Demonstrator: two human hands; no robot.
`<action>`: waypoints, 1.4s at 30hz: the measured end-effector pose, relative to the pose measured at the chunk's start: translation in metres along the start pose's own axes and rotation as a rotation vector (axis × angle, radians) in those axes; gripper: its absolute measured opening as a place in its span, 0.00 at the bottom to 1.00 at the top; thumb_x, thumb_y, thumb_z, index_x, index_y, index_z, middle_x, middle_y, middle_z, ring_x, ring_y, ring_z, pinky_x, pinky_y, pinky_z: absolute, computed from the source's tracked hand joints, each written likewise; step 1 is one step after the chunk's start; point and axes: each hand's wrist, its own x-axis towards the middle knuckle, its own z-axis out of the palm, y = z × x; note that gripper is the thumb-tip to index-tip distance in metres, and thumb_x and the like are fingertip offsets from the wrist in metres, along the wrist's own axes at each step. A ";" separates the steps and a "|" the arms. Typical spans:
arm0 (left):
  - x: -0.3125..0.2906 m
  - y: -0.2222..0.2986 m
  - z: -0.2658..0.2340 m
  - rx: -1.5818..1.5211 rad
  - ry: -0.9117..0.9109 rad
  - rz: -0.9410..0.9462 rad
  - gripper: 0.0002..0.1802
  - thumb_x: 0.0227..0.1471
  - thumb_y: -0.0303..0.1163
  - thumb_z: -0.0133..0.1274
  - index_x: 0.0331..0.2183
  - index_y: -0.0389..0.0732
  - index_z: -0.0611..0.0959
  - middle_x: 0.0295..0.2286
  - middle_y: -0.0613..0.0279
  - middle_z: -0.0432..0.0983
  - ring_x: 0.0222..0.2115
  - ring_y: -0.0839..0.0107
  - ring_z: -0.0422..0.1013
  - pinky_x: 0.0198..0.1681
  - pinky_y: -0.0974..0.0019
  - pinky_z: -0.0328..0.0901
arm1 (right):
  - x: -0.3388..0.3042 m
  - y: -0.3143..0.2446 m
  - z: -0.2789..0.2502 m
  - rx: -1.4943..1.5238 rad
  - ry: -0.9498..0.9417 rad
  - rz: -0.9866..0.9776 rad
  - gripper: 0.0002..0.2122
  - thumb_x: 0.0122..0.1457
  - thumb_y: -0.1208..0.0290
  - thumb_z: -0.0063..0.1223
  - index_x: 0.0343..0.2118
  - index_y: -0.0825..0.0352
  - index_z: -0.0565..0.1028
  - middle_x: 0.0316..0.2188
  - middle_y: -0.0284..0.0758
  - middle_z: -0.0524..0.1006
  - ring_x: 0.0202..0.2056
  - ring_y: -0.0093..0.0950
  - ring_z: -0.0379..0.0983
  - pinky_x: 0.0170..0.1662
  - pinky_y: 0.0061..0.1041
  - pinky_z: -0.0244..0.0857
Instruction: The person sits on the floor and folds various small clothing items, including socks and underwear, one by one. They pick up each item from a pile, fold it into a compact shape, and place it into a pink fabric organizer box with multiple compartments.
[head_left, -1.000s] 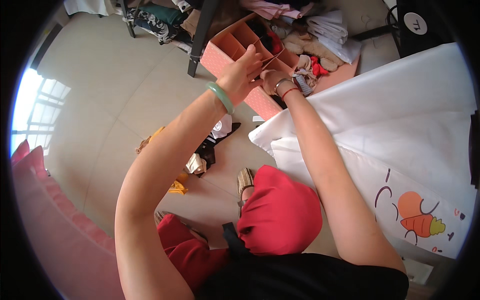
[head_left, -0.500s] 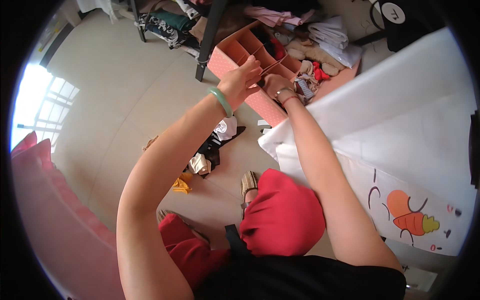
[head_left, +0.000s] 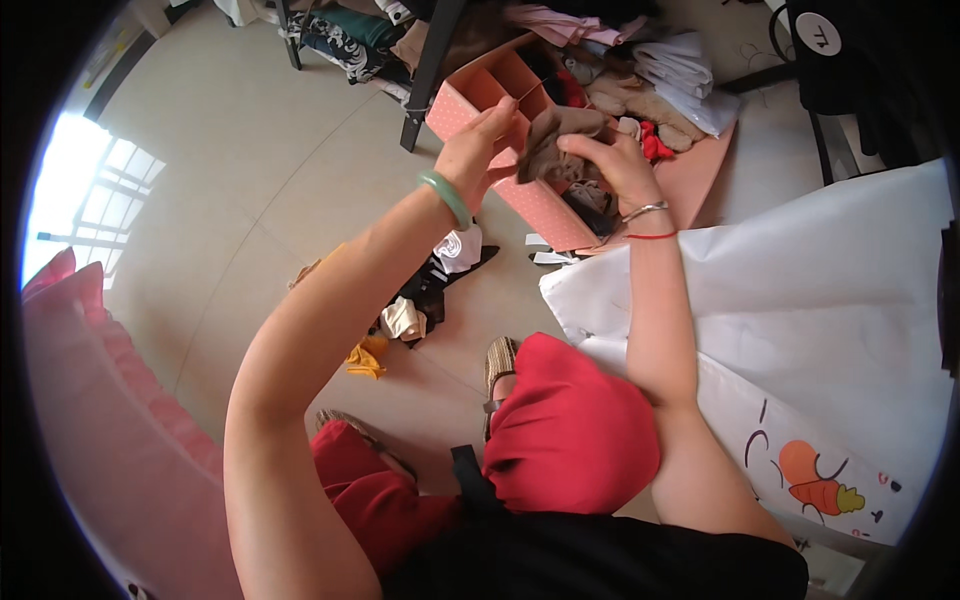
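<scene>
My right hand [head_left: 622, 168] pinches a crumpled grey-brown cloth garment [head_left: 548, 150] between thumb and fingers. The garment hangs over a pink polka-dot storage box [head_left: 548, 217] with divided compartments. My left hand [head_left: 482, 150], with a green bangle at its wrist, is at the box's left side, fingers stretched out next to the cloth's edge. Whether those fingertips touch the cloth is unclear. Dark and grey clothes [head_left: 592, 203] fill the box's near compartment, partly under the garment. A red cloth piece [head_left: 655, 143] lies beyond my right hand.
Several clothes, including a white piece [head_left: 404, 320] and a yellow one [head_left: 367, 357], lie on the floor near my feet. A dark rack leg [head_left: 430, 75] stands left of the box. White sheeting [head_left: 790, 270] with a carrot print spreads at the right.
My right hand has come up out of the box and moved right, bringing the grey-brown garment into view. My left hand stays near the box's left side.
</scene>
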 end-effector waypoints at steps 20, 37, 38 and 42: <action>-0.073 0.032 -0.068 0.056 0.052 -0.442 0.21 0.57 0.38 0.49 0.51 0.44 0.69 0.43 0.61 0.73 0.41 0.68 0.73 0.39 0.58 0.74 | -0.022 0.025 0.054 0.410 -0.615 0.375 0.16 0.54 0.70 0.52 0.45 0.68 0.69 0.29 0.30 0.73 0.23 0.19 0.70 0.25 0.18 0.67; -0.152 -0.093 -0.180 -0.016 0.377 -0.568 0.20 0.59 0.34 0.47 0.53 0.47 0.69 0.43 0.69 0.73 0.41 0.73 0.72 0.43 0.61 0.72 | -0.037 0.147 0.145 0.441 -0.676 0.755 0.18 0.56 0.73 0.55 0.49 0.67 0.67 0.43 0.32 0.72 0.43 0.23 0.72 0.47 0.27 0.69; -0.153 -0.096 -0.181 0.013 0.354 -0.546 0.20 0.59 0.34 0.47 0.53 0.47 0.69 0.43 0.68 0.73 0.41 0.73 0.72 0.43 0.62 0.72 | -0.040 0.150 0.147 0.381 -0.655 0.713 0.18 0.56 0.72 0.57 0.49 0.67 0.67 0.43 0.32 0.72 0.43 0.23 0.72 0.47 0.27 0.70; -0.164 -0.114 -0.191 0.188 0.344 -0.464 0.21 0.57 0.32 0.50 0.52 0.45 0.70 0.43 0.66 0.73 0.41 0.74 0.72 0.41 0.66 0.73 | -0.055 0.172 0.159 0.162 -0.630 0.498 0.23 0.51 0.73 0.61 0.50 0.68 0.67 0.42 0.33 0.72 0.43 0.22 0.70 0.46 0.26 0.68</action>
